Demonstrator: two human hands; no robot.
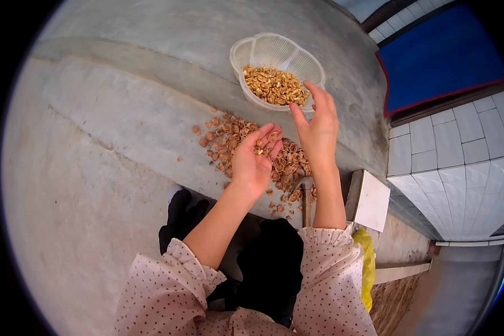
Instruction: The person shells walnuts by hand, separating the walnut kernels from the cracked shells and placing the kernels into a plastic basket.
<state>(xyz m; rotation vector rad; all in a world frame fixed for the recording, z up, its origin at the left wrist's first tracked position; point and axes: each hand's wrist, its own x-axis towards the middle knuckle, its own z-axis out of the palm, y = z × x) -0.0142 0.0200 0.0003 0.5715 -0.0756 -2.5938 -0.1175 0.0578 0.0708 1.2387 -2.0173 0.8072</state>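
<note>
My left hand (pixel 253 159) is turned palm up, fingers slightly curled, and cradles cracked walnut pieces (pixel 259 150) with bits of shell. Beyond it my right hand (pixel 319 126) hovers at the near right rim of a white plastic basket (pixel 251 49), thumb and fingers apart with nothing visible between them. Light brown walnut kernels (pixel 274 84) fill the bottom of the basket. Below both hands, a heap of broken walnut shells (pixel 229 134) spreads across the concrete. A hammer (pixel 306 204) stands beside my right forearm, its head among the shells.
The basket rests on a raised concrete ledge (pixel 168 78). To the right are a white-topped block (pixel 372 200), a yellow woven sack (pixel 365 263) and a white tiled wall (pixel 448 145). A blue cloth (pixel 442 56) hangs at the upper right.
</note>
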